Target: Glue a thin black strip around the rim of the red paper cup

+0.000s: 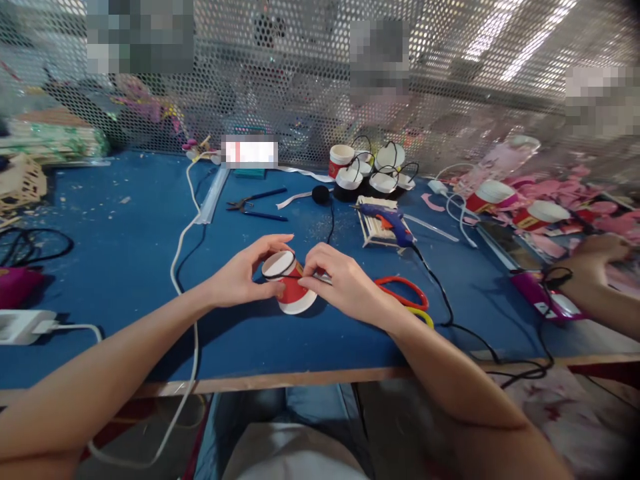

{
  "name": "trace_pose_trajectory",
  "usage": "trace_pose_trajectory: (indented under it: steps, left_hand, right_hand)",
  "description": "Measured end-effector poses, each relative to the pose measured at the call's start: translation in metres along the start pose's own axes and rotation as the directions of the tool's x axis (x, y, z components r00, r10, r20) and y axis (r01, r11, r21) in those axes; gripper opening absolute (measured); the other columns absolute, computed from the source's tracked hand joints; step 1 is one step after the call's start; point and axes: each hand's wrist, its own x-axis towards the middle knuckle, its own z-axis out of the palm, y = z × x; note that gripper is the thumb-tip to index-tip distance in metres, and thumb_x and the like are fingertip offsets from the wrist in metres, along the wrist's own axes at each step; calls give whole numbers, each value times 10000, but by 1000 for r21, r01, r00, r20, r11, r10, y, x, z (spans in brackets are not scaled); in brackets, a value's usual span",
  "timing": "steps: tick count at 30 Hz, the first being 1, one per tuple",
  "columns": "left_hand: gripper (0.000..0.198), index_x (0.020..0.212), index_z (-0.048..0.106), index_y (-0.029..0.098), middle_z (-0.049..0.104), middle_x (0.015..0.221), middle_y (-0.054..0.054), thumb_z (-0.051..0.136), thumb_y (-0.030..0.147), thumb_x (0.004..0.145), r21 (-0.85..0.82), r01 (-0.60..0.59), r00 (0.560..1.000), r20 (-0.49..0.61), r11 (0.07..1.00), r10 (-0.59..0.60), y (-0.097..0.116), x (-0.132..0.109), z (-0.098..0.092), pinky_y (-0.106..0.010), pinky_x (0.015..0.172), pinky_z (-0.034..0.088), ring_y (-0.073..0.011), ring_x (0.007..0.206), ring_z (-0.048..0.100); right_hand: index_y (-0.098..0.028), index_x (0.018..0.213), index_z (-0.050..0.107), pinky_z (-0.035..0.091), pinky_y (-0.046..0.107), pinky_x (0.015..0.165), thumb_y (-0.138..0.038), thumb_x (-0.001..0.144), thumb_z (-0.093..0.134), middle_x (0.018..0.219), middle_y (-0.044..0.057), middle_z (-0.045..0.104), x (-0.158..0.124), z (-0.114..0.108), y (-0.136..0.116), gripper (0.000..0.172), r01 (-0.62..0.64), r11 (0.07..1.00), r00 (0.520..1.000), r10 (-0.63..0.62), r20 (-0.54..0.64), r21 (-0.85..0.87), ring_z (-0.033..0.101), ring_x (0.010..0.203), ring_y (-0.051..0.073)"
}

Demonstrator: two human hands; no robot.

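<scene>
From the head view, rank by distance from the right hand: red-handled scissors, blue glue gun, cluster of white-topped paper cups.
1. Red-handled scissors, just beside the right hand.
2. Blue glue gun, farther back.
3. Cluster of white-topped paper cups, by the rear mesh.

A craft workshop: a blue bench (125, 267) backed by a perforated metal screen (300, 87) carried a glue gun (390, 223), pliers (253, 205), pink cut-outs (555, 190) and a batch of paper cups (373, 175) fitted with black loop handles.
</scene>
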Motion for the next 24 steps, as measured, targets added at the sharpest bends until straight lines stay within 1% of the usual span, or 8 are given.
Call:
trace_pose_trajectory:
  steps: [2,5,7,9,12,15,19,24]
  left_hand:
    - [695,1359,353,244,561,1164,-76,687,200,751,-5,14,1000,12,1000,-14,0,-1,1,-363,958,441,-196,1057,575]
    - [701,1361,351,253,560,1183,-76,689,192,749,-24,14,999,36,1000,-13,0,-2,2,-363,967,445,-201,1079,574]
    - [698,1355,362,253,564,1191,-79,694,191,743,-34,6,999,45,999,-5,1,-2,4,-366,968,449,-208,1088,576]
    - [685,1345,380,249,567,1199,-83,696,194,740,-40,6,999,49,999,-4,3,-2,5,-368,964,456,-213,1088,579]
    - [669,1337,389,240,573,1185,-87,695,198,744,-40,9,999,44,999,-7,5,-1,6,-375,960,462,-214,1082,582]
    - [670,1343,375,240,580,1162,-83,689,193,752,-43,4,999,44,999,-2,5,-1,7,-373,955,467,-206,1070,586]
    - [673,1345,369,248,577,1165,-71,687,188,755,-38,6,999,45,999,-4,6,-1,7,-344,940,467,-191,1059,585]
    - [685,1347,375,243,559,1172,-74,698,203,744,-25,28,999,26,999,-28,5,-2,8,-346,929,459,-188,1040,574]
  right_hand:
    - [-183,770,515,416,248,659,-180,859,549,834,16,554,-2,-2,-2,96,-39,999,999,39,-8,36,502,718,106]
    - [-188,796,499,371,218,535,-233,873,521,695,-27,549,-4,-6,-11,93,-159,982,987,161,-13,97,451,567,76]
    - [-191,799,491,355,205,500,-252,874,515,632,-48,528,-4,-9,-16,101,-185,975,982,189,-23,121,438,528,68]
    - [-190,803,511,359,201,504,-234,859,533,635,-48,534,-4,-11,-20,74,-163,982,985,168,-48,100,445,530,66]
    - [-186,811,573,369,210,537,-205,843,565,685,-28,564,-5,-11,-20,38,-105,994,991,105,-86,2,464,567,71]
    - [-178,794,596,375,220,555,-207,858,557,735,-4,583,-6,-10,-20,79,-41,997,994,33,-107,-69,477,598,79]
    - [-171,786,583,375,227,567,-201,875,531,734,3,585,-6,-9,-21,108,17,994,990,-32,-139,-109,473,606,85]
    - [-180,767,573,370,230,567,-190,874,517,706,-5,574,-4,-8,-19,121,-20,990,990,0,-139,-138,465,597,89]
